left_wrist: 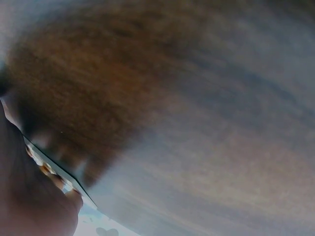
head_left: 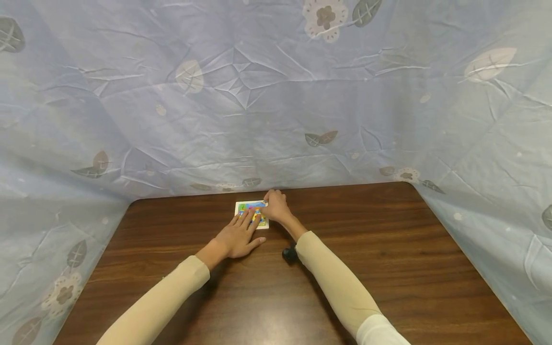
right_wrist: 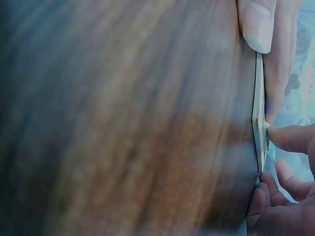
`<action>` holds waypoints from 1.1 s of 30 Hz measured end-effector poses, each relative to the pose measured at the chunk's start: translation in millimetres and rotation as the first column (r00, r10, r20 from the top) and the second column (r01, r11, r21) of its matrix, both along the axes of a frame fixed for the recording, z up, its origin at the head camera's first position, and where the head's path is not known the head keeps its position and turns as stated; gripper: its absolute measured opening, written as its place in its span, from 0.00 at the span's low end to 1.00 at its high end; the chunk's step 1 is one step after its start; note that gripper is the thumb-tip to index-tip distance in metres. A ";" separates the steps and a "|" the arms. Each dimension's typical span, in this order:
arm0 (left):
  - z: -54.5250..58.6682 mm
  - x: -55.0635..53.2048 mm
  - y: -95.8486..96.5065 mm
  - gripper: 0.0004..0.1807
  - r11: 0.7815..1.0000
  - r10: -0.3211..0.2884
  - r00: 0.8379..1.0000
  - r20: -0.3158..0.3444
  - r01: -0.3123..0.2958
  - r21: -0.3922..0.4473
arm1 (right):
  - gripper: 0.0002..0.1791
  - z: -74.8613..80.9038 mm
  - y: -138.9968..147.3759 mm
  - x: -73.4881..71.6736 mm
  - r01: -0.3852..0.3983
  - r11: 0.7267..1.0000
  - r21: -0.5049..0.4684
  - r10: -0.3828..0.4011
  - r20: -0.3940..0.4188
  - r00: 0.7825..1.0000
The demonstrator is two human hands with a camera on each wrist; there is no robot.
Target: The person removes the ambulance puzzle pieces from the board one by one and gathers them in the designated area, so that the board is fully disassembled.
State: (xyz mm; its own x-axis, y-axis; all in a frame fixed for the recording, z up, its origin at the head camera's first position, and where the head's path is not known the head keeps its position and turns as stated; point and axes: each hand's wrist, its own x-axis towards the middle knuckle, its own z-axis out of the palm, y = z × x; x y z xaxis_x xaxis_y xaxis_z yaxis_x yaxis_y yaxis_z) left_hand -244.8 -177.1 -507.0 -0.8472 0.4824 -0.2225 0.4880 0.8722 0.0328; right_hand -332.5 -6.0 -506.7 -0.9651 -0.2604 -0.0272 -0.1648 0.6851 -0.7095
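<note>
A small colourful picture puzzle board (head_left: 239, 207) with a pale border lies flat near the table's far edge. My left hand (head_left: 238, 239) rests on its near left part, fingers spread and straight, thumb out over the wood. At the board's right side my right hand (head_left: 277, 208) has its fingers curled. In the right wrist view, that hand's thumb (right_wrist: 293, 138) and fingers pinch a thin puzzle piece (right_wrist: 271, 149) just over the board's surface. Seen edge-on there, the board (right_wrist: 258, 108) looks thin; the left thumb sits at its near edge. Much of the picture is hidden under the hands.
The brown wooden table (head_left: 366, 230) stretches out on both sides and in front. Behind it and at the sides hangs a pale curtain (head_left: 276, 120) printed with leaves and flowers. A black round object (head_left: 289, 255) shows beside the right wrist.
</note>
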 end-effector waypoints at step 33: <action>-1.0 0.3 0.4 0.46 1.000 0.004 1.000 -0.017 -0.003 0.007 | 0.12 0.8 17.0 -2.9 -0.001 0.981 -0.192 -0.006 -0.032 0.999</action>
State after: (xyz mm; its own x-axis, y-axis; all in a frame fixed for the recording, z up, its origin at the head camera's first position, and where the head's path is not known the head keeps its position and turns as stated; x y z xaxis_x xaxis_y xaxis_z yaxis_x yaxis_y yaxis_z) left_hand -244.5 -176.7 -508.1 -0.8524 0.4810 -0.2050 0.4855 0.8737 0.0309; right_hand -335.4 11.0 -505.9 -0.9654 -0.2552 0.0545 -0.1885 0.5375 -0.8219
